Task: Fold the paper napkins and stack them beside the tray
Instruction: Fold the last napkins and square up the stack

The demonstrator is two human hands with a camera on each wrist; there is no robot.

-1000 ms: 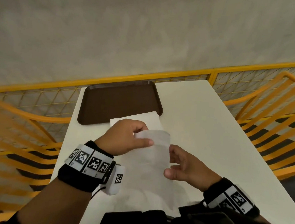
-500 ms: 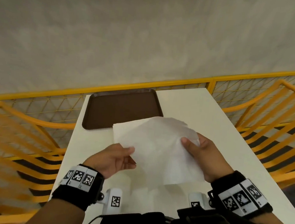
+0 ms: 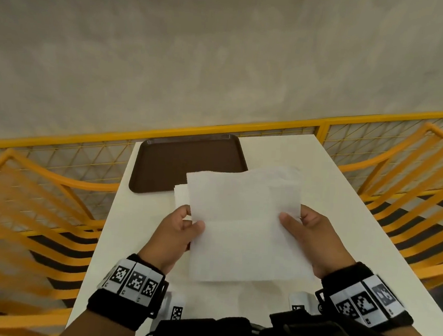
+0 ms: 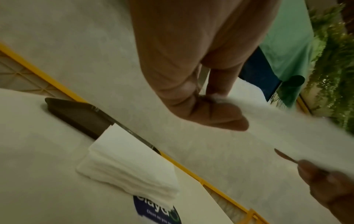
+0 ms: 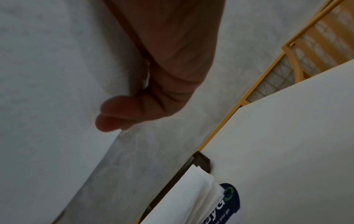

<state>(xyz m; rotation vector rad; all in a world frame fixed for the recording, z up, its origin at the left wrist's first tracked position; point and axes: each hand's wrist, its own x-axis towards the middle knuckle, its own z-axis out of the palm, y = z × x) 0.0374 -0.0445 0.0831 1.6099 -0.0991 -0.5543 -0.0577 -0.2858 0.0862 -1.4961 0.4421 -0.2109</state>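
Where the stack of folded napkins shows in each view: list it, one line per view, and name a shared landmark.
Head: the stack of folded napkins peeks out left of the held napkin, near the brown tray.
Left wrist: lower centre-left, its far corner over the tray.
Right wrist: bottom centre-right, against the tray's edge.
Shared landmark: the brown tray; the wrist views also share a blue sticker.

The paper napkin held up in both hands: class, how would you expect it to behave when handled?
The paper napkin is probably floppy: its far corner curls, and the left hand and right hand each pinch a side. Likely very light, since fingertips alone carry it. Probably tears easily, as it looks thin.
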